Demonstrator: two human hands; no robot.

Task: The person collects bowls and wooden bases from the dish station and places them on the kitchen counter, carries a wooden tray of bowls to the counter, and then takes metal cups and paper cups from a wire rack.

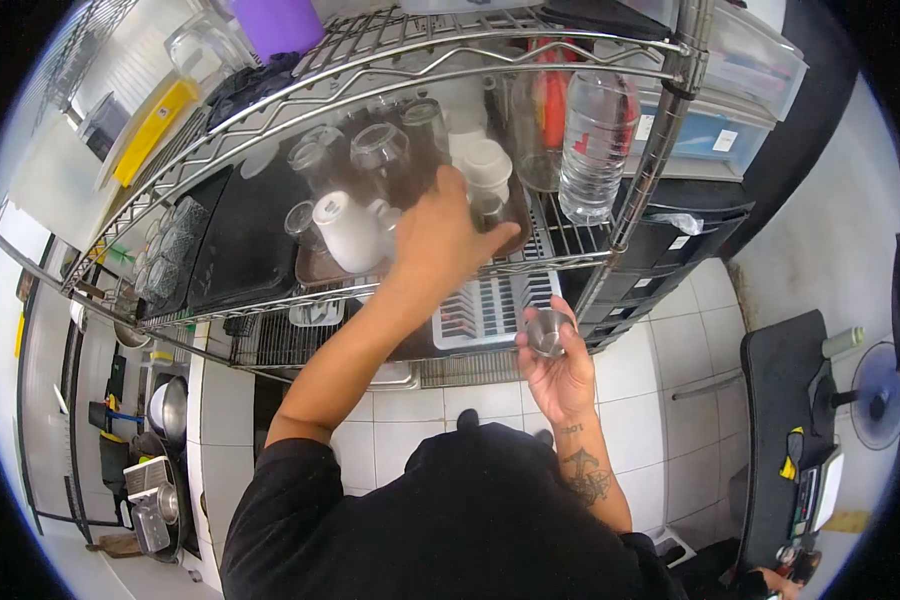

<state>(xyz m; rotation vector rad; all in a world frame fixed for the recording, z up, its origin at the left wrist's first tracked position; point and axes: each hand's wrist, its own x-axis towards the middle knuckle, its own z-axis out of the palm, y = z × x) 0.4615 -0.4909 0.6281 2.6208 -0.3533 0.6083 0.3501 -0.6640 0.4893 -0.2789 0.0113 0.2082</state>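
My left hand [448,228] reaches over a brown tray [315,270] on the wire shelf, its back towards me. The thumb is stretched out to the right, apart from the index finger; the other fingertips are hidden. Left of it a white mug [345,230] lies tilted, and upside-down glasses [380,150] stand behind. Stacked white cups [485,165] are just right of the hand, with a small clear glass [490,208] by the thumb. Lower down, my right hand [558,375] holds a small metal cup [546,333] in its fingers, in front of the shelf.
A clear water bottle [597,150] stands at the shelf's right end by the metal post [655,150]. A black tray [250,235] lies to the left. Below is a white slotted rack [495,310]. A fan [875,395] stands right. Another person's hand [773,583] shows at lower right.
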